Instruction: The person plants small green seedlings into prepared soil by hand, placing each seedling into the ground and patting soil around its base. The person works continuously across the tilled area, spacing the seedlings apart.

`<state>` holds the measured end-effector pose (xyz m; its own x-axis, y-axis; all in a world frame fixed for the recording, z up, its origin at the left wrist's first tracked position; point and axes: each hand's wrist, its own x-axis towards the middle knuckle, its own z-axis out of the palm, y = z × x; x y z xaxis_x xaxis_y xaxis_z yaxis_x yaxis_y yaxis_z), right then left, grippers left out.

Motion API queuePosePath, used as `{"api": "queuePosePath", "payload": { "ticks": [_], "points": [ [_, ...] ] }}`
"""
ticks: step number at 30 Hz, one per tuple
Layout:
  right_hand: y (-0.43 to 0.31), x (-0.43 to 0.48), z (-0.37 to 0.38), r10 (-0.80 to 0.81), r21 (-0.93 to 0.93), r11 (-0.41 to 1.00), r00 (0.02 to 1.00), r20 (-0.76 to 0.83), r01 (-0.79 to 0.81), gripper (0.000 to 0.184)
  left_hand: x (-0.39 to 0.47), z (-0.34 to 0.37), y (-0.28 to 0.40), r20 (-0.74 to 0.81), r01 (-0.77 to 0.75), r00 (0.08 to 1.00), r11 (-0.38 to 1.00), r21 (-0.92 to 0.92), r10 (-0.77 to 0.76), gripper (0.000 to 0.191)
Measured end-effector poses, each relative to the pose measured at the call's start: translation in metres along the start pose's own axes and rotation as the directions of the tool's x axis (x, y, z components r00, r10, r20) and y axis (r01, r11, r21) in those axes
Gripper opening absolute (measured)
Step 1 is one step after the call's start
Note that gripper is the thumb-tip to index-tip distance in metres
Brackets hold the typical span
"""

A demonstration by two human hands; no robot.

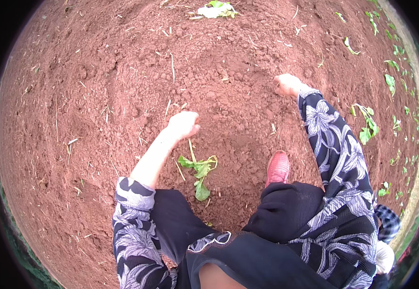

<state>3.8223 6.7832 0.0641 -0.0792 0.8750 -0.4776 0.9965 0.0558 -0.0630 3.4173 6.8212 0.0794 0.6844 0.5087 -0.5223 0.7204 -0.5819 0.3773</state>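
Note:
My left hand (184, 124) is closed low over the red-brown soil. A pale stem comes out from under its fingers and runs to the drooping green leaves of a seedling (202, 168), which hang back towards my feet. My right hand (289, 85) is further forward and to the right, with its fingers curled close to the loose soil (231, 97). Its fingertips are turned away from view, so whether it holds anything is hidden. Between the two hands the ground is crumbly and slightly hollowed.
Ahead lies another leafy seedling (217, 10). A wilted seedling (367, 124) lies right of my sleeve, with several more plants (390, 85) beyond it. My pink shoe (278, 168) stands on the soil. A person in a checked garment (388, 222) is at the lower right. Straw bits are scattered about.

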Motion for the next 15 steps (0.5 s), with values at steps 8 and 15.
{"api": "queuePosePath", "payload": {
  "ticks": [8, 15],
  "points": [
    [0.016, 0.193, -0.033, 0.099, 0.343, 0.936, 0.872, -0.479, 0.082, 0.044, 0.078, 0.077, 0.046, 0.069, 0.334, 0.939, 0.941, 0.048, -0.337, 0.042],
    [0.014, 0.294, -0.066, 0.203, 0.271, 0.963, 0.647, -0.735, 0.006, 0.050, 0.082, 0.091, 0.066, 0.005, 0.437, 0.895, 0.878, 0.196, -0.446, 0.016]
  ]
}}
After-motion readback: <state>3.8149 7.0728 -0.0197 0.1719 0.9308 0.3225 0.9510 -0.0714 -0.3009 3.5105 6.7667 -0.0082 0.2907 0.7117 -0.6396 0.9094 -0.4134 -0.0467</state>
